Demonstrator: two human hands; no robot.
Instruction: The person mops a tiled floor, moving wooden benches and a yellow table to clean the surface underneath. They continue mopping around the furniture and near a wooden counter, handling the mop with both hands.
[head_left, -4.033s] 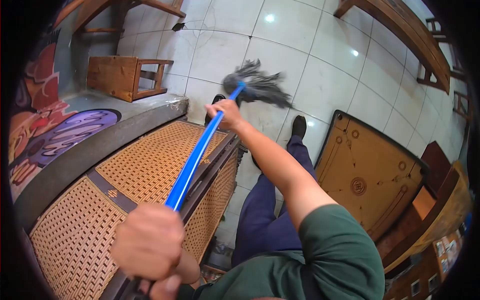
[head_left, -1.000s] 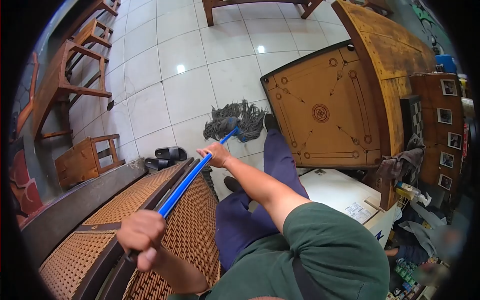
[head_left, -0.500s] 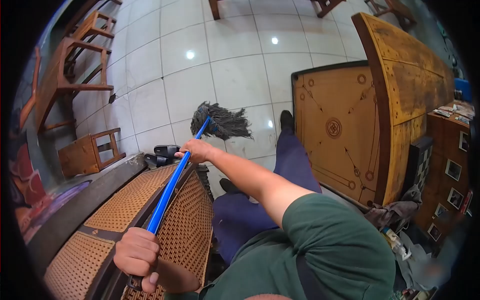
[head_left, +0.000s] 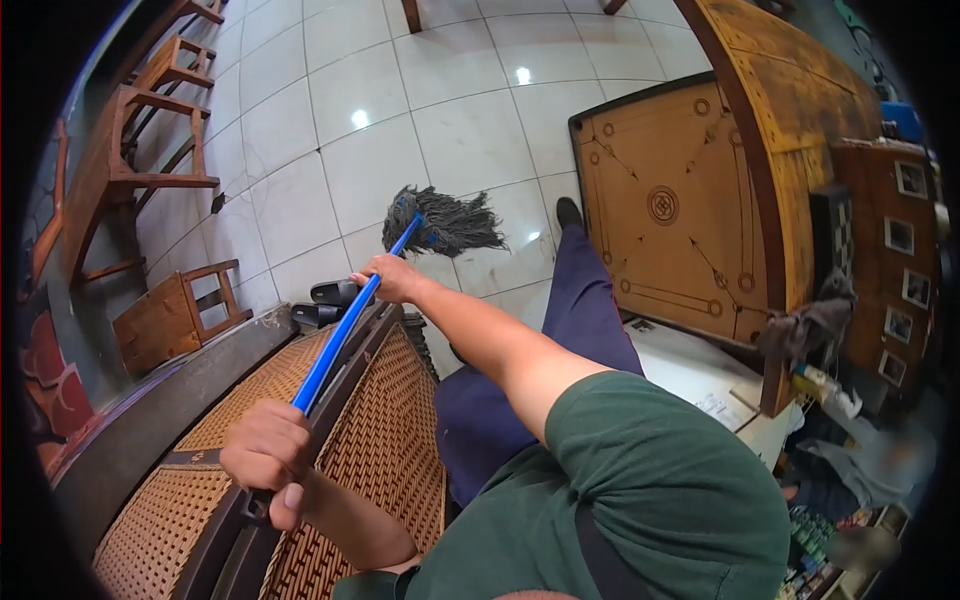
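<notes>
A mop with a blue handle (head_left: 337,352) slants down from me, its grey string head (head_left: 455,222) spread on the white tiled floor. My left hand (head_left: 268,448) is wrapped round the upper end of the handle, above the woven cane seat. Farther down the handle, my right hand (head_left: 390,279) is closed around it with the arm stretched across my body. Black sandals (head_left: 325,302) lie just left of my right hand.
Woven cane furniture (head_left: 370,430) is close on my left. A carrom board (head_left: 665,200) leans at the right beside a wooden table (head_left: 800,80). Wooden stools, one a small tipped stool (head_left: 165,322), line the left wall. A grey cloth (head_left: 815,320) hangs at right.
The view has shifted, bringing more of the white surface below the carrom board into sight. The mop head appears slightly higher in view. Both hands keep their hold on the mop.
</notes>
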